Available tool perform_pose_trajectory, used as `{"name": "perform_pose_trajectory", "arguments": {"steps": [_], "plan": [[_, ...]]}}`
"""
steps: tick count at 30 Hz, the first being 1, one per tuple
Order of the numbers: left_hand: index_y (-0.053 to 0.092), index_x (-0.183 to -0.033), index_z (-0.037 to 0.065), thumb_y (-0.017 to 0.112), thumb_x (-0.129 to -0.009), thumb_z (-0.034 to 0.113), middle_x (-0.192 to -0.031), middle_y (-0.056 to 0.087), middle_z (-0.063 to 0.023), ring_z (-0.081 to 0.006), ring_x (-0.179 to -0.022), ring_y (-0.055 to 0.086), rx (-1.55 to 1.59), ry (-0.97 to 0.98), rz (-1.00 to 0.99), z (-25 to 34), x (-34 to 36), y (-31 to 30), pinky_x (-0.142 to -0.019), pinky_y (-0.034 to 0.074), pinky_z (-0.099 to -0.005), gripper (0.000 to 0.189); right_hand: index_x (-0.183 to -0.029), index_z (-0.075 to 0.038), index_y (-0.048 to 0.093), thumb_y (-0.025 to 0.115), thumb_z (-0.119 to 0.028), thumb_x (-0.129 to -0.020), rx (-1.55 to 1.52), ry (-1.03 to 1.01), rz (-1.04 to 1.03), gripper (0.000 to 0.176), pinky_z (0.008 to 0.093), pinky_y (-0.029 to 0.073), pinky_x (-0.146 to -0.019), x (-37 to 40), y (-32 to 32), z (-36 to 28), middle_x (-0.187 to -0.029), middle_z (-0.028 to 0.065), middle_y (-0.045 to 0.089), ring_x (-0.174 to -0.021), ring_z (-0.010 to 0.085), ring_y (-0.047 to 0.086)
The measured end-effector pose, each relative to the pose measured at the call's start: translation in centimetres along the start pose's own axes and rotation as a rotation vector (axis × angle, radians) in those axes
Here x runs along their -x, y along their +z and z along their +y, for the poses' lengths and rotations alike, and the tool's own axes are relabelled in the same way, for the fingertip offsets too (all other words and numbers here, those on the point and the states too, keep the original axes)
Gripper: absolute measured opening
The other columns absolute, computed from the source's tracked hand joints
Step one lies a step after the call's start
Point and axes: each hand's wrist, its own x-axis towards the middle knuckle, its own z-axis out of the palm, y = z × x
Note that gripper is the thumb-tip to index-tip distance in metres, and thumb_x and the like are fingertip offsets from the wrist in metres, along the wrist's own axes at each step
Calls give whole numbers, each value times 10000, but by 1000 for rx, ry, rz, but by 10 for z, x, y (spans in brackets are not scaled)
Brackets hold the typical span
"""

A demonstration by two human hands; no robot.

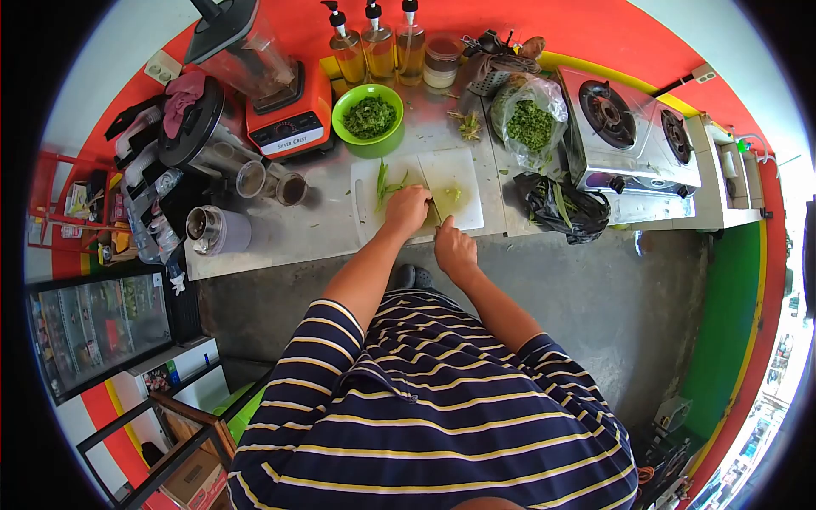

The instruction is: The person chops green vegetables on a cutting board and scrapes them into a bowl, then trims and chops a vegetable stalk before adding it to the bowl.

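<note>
On the steel table lies a white cutting board (pixel 466 167). My right hand (pixel 456 247) is closed around the handle of a knife (pixel 438 211), whose blade points away from me over the board. Just left of the blade, my left hand (pixel 408 210) rests on the board with its fingers closed; what they hold is hidden. Long green pieces (pixel 382 184) lie beyond my left hand. Small cut pale-green bits (pixel 454 195) sit to the right of the knife. Behind the board stands a green bowl (pixel 394 127) of chopped greens.
An orange blender (pixel 293 132), a metal cup (pixel 223 231) and glasses (pixel 291 189) stand left. Pump bottles (pixel 379 53) line the back wall. At right are a plastic bag of greens (pixel 530 124), a black bag (pixel 568 206) and a gas stove (pixel 629 153).
</note>
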Motion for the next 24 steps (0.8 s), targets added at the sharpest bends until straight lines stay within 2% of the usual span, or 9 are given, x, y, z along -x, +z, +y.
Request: {"name": "perform_pose_trajectory", "arguments": {"steps": [4,8,10,11,17,19,21,24], "plan": [[751,-904,67,643,-803,72,-915,685,-123,-353,-879,666,-27,-57,-43,1,-1,0,-784,542,-463,148,-1060,-21,474,480,-304,-1040,29,-46,-12,284,493,570,-757,-12,-1,3,-890,225,725,-875,407,721],[749,-912,66,648,-802,69,-923,685,-118,-348,-876,669,-62,-35,-55,-2,-4,4,-772,544,-460,150,-1063,-23,465,483,-301,-1039,75,-44,-38,279,487,573,-760,-8,-7,1,-889,219,727,-880,406,722],[745,-906,65,648,-805,69,-923,684,-117,-346,-874,669,-53,-35,-40,-2,0,6,-767,544,-459,140,-1050,-33,487,491,-235,-1016,86,-45,22,205,435,601,-717,-6,3,1,-858,177,743,-813,344,746],[740,-891,62,650,-805,68,-921,682,-119,-349,-873,667,-40,-39,-10,-2,3,8,-766,543,-461,124,-1050,-33,487,491,-235,-1016,89,-48,16,205,435,601,-717,-9,7,2,-858,177,743,-813,344,746],[721,-878,46,636,-806,43,-900,660,-150,-370,-875,653,-9,-54,81,-2,7,14,-776,537,-468,111,-1061,-23,480,516,-239,-1003,86,-100,42,227,426,603,-705,-20,-3,-3,-876,186,739,-833,354,744],[722,-898,45,621,-807,27,-887,649,-164,-377,-876,649,29,-52,116,-1,9,15,-782,536,-469,137,-1087,-3,451,514,-300,-1031,31,-39,-101,309,482,577,-791,-13,-3,-5,-968,248,717,-928,421,715],[708,-857,30,638,-796,32,-881,650,-171,-380,-867,644,86,-43,203,1,12,16,-773,527,-473,93,-1100,-2,444,523,-291,-1026,61,-53,-105,309,477,577,-802,-15,-1,-7,-974,250,716,-936,420,715],[707,-852,22,635,-779,10,-870,648,-173,-381,-863,640,99,-59,208,1,16,17,-773,521,-473,103,-1117,2,432,542,-258,-1009,78,-71,-112,302,471,579,-811,-17,-8,-6,-984,253,716,-941,414,716]]}}
